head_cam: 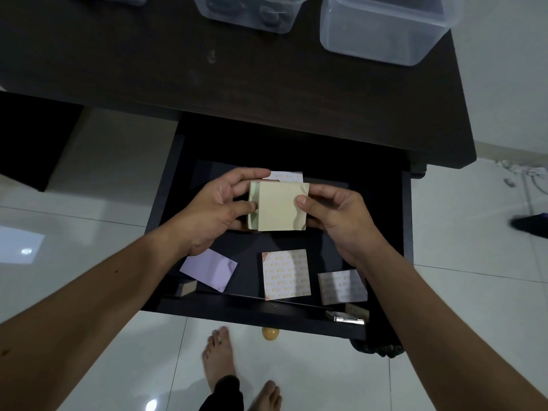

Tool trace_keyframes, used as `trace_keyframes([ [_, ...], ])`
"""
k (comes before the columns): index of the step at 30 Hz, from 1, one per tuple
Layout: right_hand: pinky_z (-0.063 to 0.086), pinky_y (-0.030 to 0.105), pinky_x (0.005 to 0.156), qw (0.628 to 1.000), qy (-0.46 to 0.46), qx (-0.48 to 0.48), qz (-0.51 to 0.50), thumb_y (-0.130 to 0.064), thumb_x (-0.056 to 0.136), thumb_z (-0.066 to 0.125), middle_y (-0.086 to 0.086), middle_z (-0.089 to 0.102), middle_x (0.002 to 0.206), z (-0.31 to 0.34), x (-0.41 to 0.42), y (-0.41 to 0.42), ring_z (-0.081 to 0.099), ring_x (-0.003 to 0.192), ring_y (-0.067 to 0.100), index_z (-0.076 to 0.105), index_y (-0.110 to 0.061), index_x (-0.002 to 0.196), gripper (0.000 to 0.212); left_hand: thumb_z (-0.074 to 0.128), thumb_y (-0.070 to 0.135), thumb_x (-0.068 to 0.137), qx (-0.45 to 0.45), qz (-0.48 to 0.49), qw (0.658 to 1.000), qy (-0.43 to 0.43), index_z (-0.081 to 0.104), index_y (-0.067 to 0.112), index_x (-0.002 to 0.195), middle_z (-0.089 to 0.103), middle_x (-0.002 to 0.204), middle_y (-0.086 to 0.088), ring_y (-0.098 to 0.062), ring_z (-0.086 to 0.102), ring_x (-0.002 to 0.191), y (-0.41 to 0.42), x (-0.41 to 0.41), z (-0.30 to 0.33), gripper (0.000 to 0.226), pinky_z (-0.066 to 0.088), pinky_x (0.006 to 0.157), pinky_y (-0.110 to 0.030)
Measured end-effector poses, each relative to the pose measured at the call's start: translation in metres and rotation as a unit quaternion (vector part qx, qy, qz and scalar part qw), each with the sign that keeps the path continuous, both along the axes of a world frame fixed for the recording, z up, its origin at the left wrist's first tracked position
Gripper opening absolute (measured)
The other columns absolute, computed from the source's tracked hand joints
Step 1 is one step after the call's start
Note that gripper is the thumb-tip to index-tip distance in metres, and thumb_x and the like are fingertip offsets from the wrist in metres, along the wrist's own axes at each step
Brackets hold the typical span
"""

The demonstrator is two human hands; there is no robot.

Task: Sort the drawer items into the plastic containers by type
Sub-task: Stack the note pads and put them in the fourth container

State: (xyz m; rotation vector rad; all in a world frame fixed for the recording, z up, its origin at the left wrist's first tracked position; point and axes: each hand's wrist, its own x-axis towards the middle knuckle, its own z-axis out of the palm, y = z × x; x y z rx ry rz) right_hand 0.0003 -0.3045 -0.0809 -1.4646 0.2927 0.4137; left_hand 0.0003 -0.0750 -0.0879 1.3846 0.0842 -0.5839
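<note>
While both hands pinched it, the pale yellow square sticky-note pad (278, 206) hung above the open dark wooden drawer (407, 232).

Left hand (218, 209) and right hand (332, 215) closed on opposite edges; light, stiff, probably slick in its wrapper, best gripped by the sides.

We see both hands, the left hand (216, 209) and the right hand (335, 216), filling the middle of the open drawer (406, 232) around a yellow pad (280, 207), so the far part behind them is mostly blocked. Nearer us, a lilac pad (209, 269), a printed pad (286, 274) and a second printed pad (342, 286) lie apart with bare dark floor between them. On the desk top (267, 81), a broad bare stretch lies in front of the clear containers (385, 28).
</note>
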Motion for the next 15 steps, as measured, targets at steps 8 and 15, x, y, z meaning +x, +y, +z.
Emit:
trace_keyframes([
  [8, 0.060, 0.023, 0.074, 0.999, 0.009, -0.025, 0.031, -0.010, 0.098, 0.069, 0.010, 0.080, 0.109, 0.0017, -0.0012, -0.0025, 0.077, 0.095, 0.018, 0.073, -0.008, 0.117, 0.020, 0.055, -0.021, 0.095, -0.024, -0.019, 0.999, 0.011, 0.050, 0.024, 0.149, 0.068, 0.139, -0.002, -0.028, 0.072, 0.120, -0.0011, -0.0012, 0.0001, 0.071, 0.066, 0.080, -0.049],
  [15, 0.060, 0.025, 0.074, 1.000, 0.015, -0.011, 0.025, -0.011, 0.098, 0.068, 0.009, 0.081, 0.106, 0.0023, 0.0031, -0.0040, 0.077, 0.095, 0.019, 0.073, -0.007, 0.117, 0.020, 0.067, -0.025, 0.083, 0.033, -0.020, 0.999, 0.018, 0.061, 0.011, 0.135, 0.076, 0.124, -0.008, -0.023, 0.074, 0.115, -0.0026, -0.0017, -0.0067, 0.064, 0.065, 0.081, -0.030],
])
